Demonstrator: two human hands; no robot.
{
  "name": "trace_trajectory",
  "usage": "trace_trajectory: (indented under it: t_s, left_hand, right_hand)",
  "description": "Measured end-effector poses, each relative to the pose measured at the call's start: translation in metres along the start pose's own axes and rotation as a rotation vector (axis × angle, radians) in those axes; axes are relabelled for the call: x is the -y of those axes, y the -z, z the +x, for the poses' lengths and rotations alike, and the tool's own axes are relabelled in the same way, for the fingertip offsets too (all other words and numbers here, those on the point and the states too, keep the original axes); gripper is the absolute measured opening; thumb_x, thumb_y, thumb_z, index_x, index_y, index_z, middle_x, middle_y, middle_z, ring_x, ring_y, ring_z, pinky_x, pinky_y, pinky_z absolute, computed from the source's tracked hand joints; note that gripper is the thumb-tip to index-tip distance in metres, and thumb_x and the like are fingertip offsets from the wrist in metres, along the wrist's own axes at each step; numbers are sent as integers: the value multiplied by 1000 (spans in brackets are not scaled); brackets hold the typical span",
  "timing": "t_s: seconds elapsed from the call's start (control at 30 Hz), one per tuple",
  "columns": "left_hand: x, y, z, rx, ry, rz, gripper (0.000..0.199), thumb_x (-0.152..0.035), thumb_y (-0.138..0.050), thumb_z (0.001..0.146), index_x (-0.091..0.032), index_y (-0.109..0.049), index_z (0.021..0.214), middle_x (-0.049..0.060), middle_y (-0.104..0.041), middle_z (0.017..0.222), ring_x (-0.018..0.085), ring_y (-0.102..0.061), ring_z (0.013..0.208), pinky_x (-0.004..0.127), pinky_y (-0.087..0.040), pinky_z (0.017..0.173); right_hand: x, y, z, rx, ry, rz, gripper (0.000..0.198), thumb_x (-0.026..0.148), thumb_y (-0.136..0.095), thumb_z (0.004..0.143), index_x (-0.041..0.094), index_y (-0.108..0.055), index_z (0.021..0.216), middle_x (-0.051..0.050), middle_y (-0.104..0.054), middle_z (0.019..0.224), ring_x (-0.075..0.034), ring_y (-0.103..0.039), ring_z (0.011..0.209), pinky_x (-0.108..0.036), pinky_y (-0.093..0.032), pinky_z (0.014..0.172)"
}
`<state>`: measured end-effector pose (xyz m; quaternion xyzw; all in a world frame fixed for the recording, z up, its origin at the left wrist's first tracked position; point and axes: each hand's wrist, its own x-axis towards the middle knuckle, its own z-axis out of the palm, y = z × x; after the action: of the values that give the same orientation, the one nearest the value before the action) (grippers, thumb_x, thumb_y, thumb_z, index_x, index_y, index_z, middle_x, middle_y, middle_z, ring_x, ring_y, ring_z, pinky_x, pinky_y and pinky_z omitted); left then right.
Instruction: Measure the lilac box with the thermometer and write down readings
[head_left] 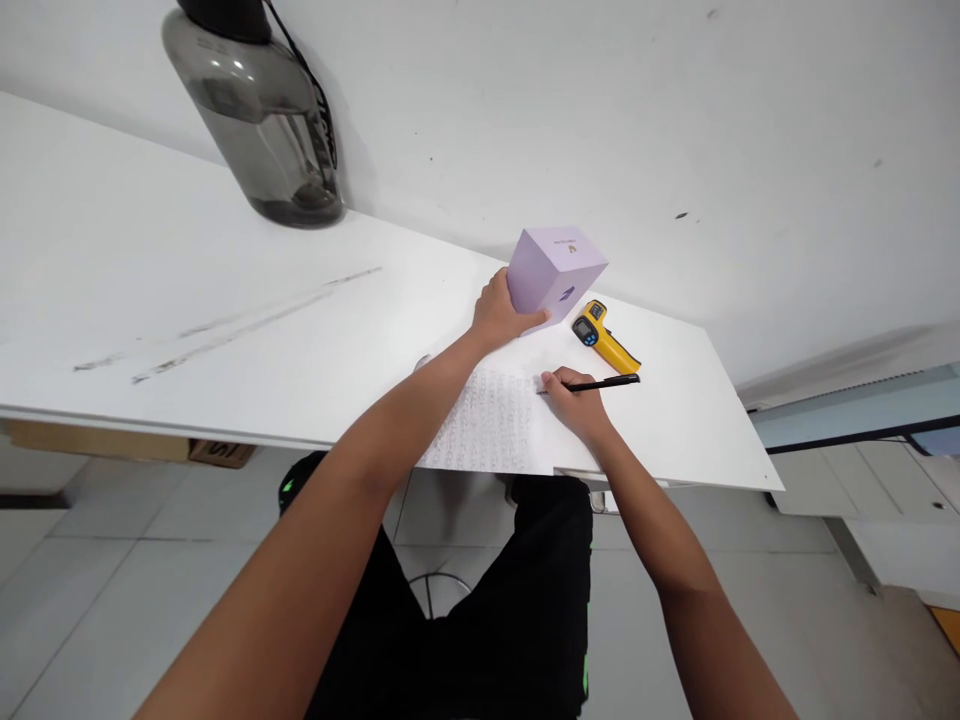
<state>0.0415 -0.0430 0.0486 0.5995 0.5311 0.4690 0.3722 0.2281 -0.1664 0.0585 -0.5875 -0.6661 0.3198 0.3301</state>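
Note:
My left hand [501,315] grips the lower left side of a lilac box [538,272], thumb along its front. The box stands tilted in view near the wall, with small dark printed marks on its top and front. In my right hand [577,403] is a black pen [604,382], fingers pinched around it and its tip pointing left by the paper's right side. A sheet of paper [487,425] filled with rows of faint writing lies at the table's front edge, partly under my left forearm. Right of the box rests a yellow-and-black infrared thermometer [611,345].
On the left, a large grey translucent water bottle [262,140] with a black lid stands against the wall. Dark scuff marks run along the white table [150,270]. Below are my legs in black trousers [450,640] and a tiled floor. A cardboard box [97,440] sits under the table.

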Motion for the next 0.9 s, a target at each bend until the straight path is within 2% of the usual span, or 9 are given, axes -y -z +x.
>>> trace_trajectory:
  t_s: [0.17, 0.63, 0.9]
  left_hand:
    - [2, -1, 1, -6, -4, -17, 102, -56, -99, 64, -33, -49, 150, 18, -65, 163, 47, -57, 156, 63, -50, 127]
    - [4, -2, 2, 7, -1, -23, 103, -52, -99, 67, -34, -48, 155, 16, -62, 163, 46, -58, 155, 62, -50, 127]
    - [8, -3, 4, 4, -25, -57, 102, -55, -101, 66, -36, -49, 152, 15, -64, 162, 46, -58, 154, 64, -48, 128]
  right_hand:
    - [1, 0, 0, 36, -12, 13, 45, 63, -69, 84, 26, -60, 62, -2, -60, 63, -20, -55, 70, -35, -46, 68]
    - [-3, 1, 1, -13, 0, 2, 44, 64, -67, 88, 25, -66, 66, -3, -63, 66, -22, -59, 74, -36, -48, 72]
    - [-2, 1, 0, -4, 15, -19, 47, 66, -67, 89, 27, -59, 65, -2, -60, 65, -21, -56, 72, -37, -47, 70]
